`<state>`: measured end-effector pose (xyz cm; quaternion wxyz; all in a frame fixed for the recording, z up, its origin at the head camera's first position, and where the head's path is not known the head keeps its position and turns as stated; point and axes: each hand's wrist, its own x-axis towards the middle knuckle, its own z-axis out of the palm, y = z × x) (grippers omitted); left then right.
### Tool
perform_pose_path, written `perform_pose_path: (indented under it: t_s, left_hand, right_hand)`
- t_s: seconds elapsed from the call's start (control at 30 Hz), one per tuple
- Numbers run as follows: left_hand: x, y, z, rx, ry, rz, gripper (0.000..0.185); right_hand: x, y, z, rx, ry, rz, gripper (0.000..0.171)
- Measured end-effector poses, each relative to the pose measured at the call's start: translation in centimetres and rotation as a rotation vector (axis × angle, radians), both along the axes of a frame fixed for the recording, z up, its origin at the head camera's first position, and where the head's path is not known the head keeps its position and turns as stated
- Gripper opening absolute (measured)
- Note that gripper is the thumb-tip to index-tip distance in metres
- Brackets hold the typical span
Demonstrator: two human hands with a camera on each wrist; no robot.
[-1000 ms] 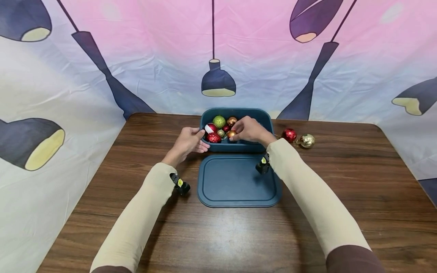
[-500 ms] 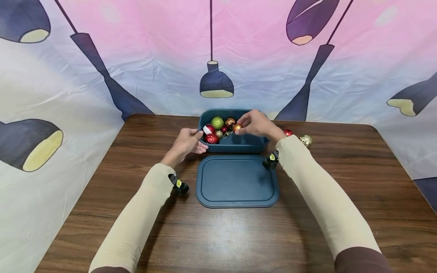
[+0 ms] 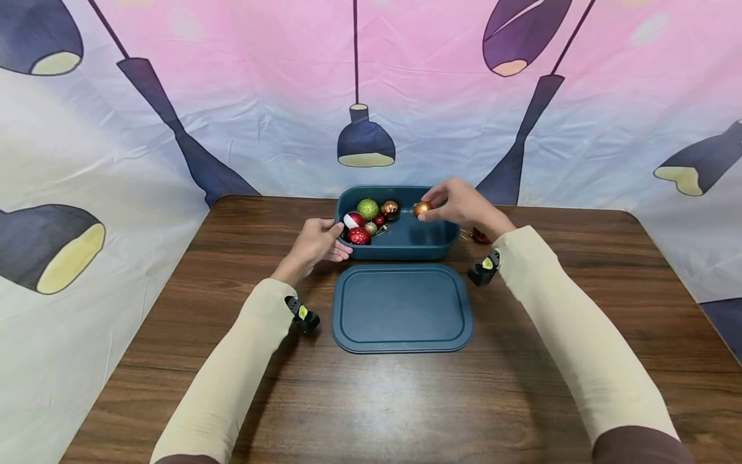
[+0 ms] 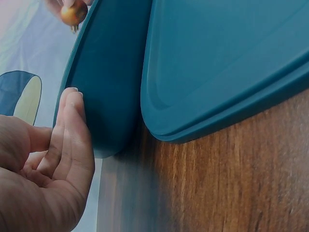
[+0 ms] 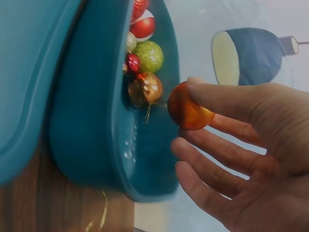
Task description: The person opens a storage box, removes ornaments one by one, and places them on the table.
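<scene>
A small shiny orange-gold Christmas bauble [image 3: 422,209] is pinched between the thumb and fingers of my right hand [image 3: 460,205], over the right part of a dark teal box [image 3: 400,252]. In the right wrist view the bauble [image 5: 189,107] shows close above the box's far side. My left hand [image 3: 315,243] rests at the box's left end, its straight fingers [image 4: 72,140] along the outer wall in the left wrist view. Inside the box, at the left, lie a green glitter bauble [image 3: 368,209], a copper bauble [image 3: 390,209], a red-and-white bauble [image 3: 354,220], a textured red bauble [image 3: 359,236] and smaller ones.
A flat teal lid [image 3: 402,309] lies on the wooden table [image 3: 371,406] just in front of the box. Right of the box, a red bauble [image 3: 480,236] is partly hidden by my right arm. A printed fabric backdrop [image 3: 278,129] hangs behind the table.
My right hand has lifted the orange-gold bauble away from the group and carried it rightward across the box. The left hand stays at the box's left end.
</scene>
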<state>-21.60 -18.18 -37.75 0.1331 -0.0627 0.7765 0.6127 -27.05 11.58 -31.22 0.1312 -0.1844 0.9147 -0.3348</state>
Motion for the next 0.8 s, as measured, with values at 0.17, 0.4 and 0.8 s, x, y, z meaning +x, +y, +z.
perform_pose_path:
  t_s: [0.17, 0.4, 0.8]
  left_hand:
    - [-0.1, 0.1, 0.0, 0.002, -0.001, -0.001, 0.056]
    - [0.0, 0.1, 0.0, 0.005, -0.001, 0.000, 0.056]
    - [0.0, 0.0, 0.0, -0.002, 0.004, 0.002, 0.055]
  right_hand:
    - [0.2, 1.6, 0.7, 0.017, 0.017, -0.030, 0.039]
    - [0.7, 4.2, 0.7, 0.037, 0.045, -0.056, 0.039]
    - [1.6, 8.9, 0.9, 0.041, 0.013, -0.133, 0.045]
